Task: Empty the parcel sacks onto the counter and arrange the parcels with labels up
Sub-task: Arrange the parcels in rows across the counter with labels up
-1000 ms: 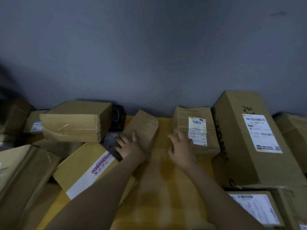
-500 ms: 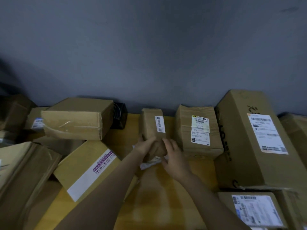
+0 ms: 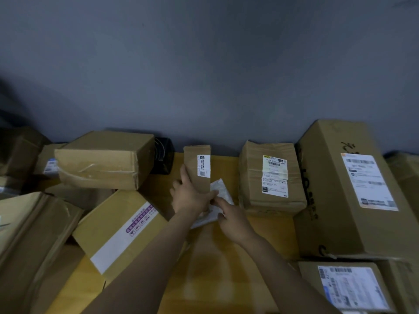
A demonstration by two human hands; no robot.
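Observation:
A small narrow brown box (image 3: 196, 168) lies on the yellow counter (image 3: 217, 275) near the wall, its white label facing up. My left hand (image 3: 190, 196) holds its near left side. Under and beside the box lies a white soft packet (image 3: 221, 193). My right hand (image 3: 231, 219) touches that packet with curled fingers; whether it pinches it I cannot tell. To the right a taped brown box (image 3: 271, 177) shows its label on top.
A long box (image 3: 353, 189) and a labelled box (image 3: 349, 286) fill the right side. On the left stand a plain box (image 3: 102, 159), a box with white and purple tape (image 3: 122, 230), flat cartons (image 3: 29, 234) and a black object (image 3: 163, 155).
My left hand turned the small box label up and moved it toward the wall. My right hand left the taped box and came to the white packet, which now shows.

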